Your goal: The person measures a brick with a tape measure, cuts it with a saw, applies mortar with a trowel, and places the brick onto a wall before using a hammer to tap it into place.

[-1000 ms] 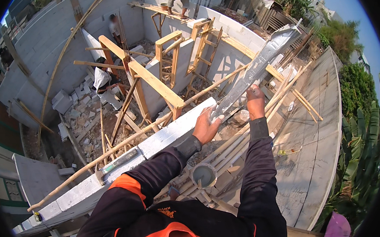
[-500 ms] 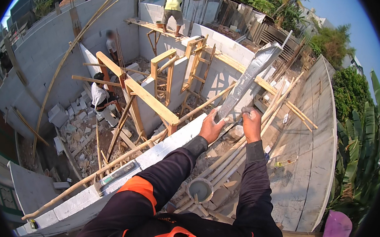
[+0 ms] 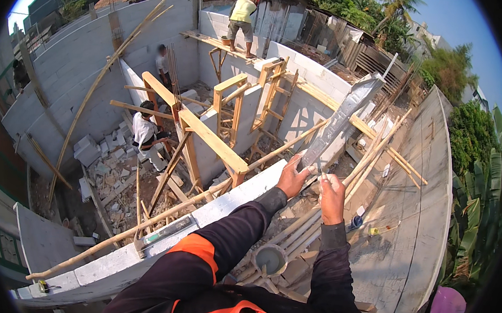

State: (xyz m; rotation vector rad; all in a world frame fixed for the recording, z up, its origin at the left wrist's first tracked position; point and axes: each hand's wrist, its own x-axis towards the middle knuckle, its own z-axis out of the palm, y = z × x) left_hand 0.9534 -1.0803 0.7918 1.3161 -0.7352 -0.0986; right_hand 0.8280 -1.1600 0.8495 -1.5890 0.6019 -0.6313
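My left hand [image 3: 294, 177] curls round the near end of a long grey metal bar [image 3: 344, 117], its surface smeared with pale dried stuff. The bar slants away to the upper right, roughly in line with the white block wall [image 3: 237, 189]. Just right of the bar's end, my right hand [image 3: 332, 198] is closed in a pinch, fingers near the left thumb. Something thin seems to be at its fingertips, too small to name. On the wall top, left of my left sleeve, lies a hammer [image 3: 167, 231] with a partly green handle.
A bucket [image 3: 270, 259] of grey mix stands below my arms, beside bamboo poles [image 3: 299, 229]. Timber frames [image 3: 214, 139] rise left of the wall. A tape measure [image 3: 44, 286] sits at its near end. One person [image 3: 243, 19] works on far planks; two others are lower left.
The whole view has shifted, so the scene sits a little lower and further right. My right hand has come closer to the left hand and the bar's end.
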